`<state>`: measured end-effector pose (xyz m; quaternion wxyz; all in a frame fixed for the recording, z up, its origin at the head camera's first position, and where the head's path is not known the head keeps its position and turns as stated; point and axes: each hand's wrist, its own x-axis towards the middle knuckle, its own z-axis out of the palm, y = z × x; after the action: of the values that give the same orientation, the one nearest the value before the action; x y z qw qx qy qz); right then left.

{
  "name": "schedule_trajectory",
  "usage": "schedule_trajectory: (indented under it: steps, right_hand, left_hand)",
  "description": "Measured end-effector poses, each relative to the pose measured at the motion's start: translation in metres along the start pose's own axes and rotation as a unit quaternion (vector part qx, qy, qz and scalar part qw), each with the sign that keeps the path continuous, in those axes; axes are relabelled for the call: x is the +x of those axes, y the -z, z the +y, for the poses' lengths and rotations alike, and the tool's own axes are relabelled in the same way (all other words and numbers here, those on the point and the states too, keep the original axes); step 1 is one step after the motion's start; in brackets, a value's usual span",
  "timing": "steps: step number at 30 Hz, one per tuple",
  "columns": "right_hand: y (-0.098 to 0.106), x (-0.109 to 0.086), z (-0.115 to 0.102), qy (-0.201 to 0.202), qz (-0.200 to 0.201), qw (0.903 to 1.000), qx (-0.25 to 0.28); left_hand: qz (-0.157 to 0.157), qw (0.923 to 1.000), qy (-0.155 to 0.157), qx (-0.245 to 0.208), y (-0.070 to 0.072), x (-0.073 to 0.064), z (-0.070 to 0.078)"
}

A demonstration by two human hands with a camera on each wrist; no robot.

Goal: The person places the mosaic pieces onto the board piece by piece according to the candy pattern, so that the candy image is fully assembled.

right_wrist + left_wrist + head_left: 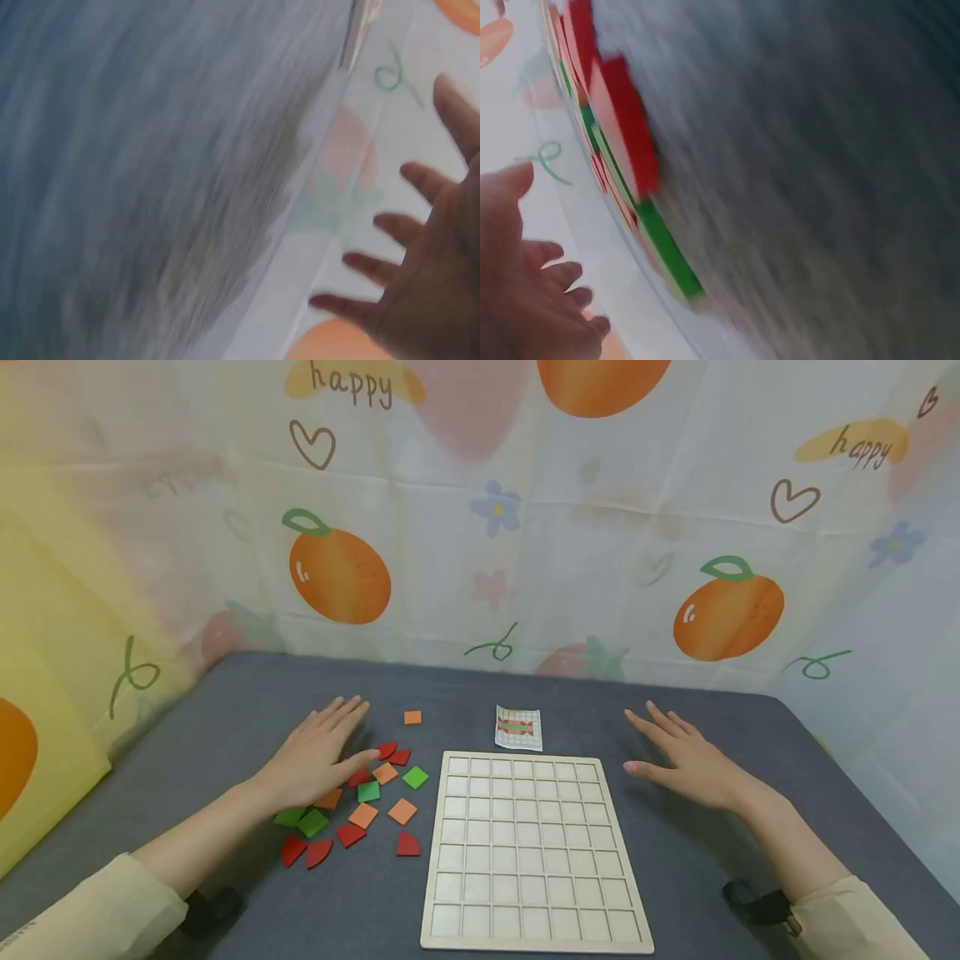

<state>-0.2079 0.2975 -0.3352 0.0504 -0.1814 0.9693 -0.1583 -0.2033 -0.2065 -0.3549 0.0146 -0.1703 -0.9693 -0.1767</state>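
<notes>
My left hand point(311, 760) hovers palm down over the left part of a loose group of coloured tiles, fingers extended and holding nothing. Around it lie orange squares point(402, 811), green squares point(416, 777) and red quarter-round pieces point(408, 844); some pieces are hidden under the hand. To the right of a pale wooden grid board point(536, 852), my right hand point(686, 764) is held above the table with its fingers spread, touching nothing. The board's square cells hold no tiles. In the left wrist view, red tiles point(622, 124) and a green tile point(667, 251) appear edge-on beyond the left hand point(532, 277).
A small card point(518, 728) with a candy-shaped picture on a grid lies behind the board. One orange square point(412, 717) sits apart at the back. The dark grey tabletop point(705, 877) ends at a fruit-printed curtain point(450, 577).
</notes>
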Motion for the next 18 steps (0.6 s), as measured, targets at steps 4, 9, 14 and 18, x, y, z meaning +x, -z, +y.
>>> schedule_trajectory:
  steps: [4,9,14,18]
  right_hand:
    - [-0.007,0.005,-0.013,0.056,-0.030,0.9945,0.084]
    - [-0.013,0.006,-0.022,0.108,-0.078,0.9827,0.129]
    - [-0.016,0.004,-0.019,0.124,-0.121,0.9738,0.148]
    - [-0.019,0.004,-0.015,0.116,-0.139,0.9734,0.140]
  left_hand:
    - [0.006,0.9973,0.004,-0.073,-0.003,0.007,0.009]
    - [0.004,0.9912,0.019,-0.131,-0.008,0.012,0.016]
    - [-0.007,0.9904,0.026,-0.135,-0.012,0.016,0.017]
    - [-0.013,0.9914,0.023,-0.128,-0.016,0.019,0.015]
